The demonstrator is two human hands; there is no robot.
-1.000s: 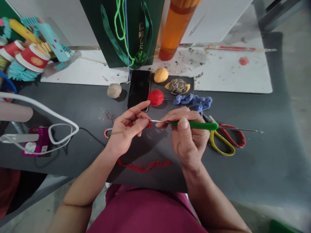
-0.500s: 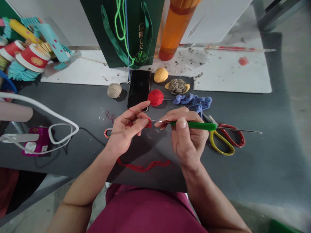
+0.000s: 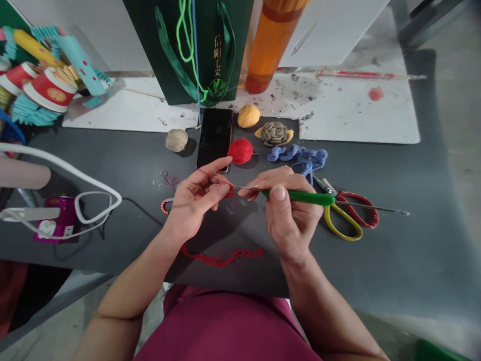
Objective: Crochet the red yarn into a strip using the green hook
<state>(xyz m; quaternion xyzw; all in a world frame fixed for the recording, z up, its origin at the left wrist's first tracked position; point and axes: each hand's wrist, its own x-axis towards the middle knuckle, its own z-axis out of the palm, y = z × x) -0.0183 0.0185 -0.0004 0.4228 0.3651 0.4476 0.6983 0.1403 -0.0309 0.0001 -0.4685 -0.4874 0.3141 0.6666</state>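
Pinching a small red crochet piece (image 3: 229, 192) between thumb and fingertips, the left hand (image 3: 195, 200) hides most of it, so its stitches are hard to make out. Just right of those fingers, the right hand (image 3: 291, 213) grips a green-handled crochet hook (image 3: 298, 197), its thin shaft reaching the piece. Yellow-and-red-handled scissors (image 3: 347, 215) lie beside that hand.

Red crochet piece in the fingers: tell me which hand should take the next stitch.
Right hand, probably: it grips the green-handled crochet hook, whose tip reaches the red crochet piece, while the left hand is occupied pinching that piece.
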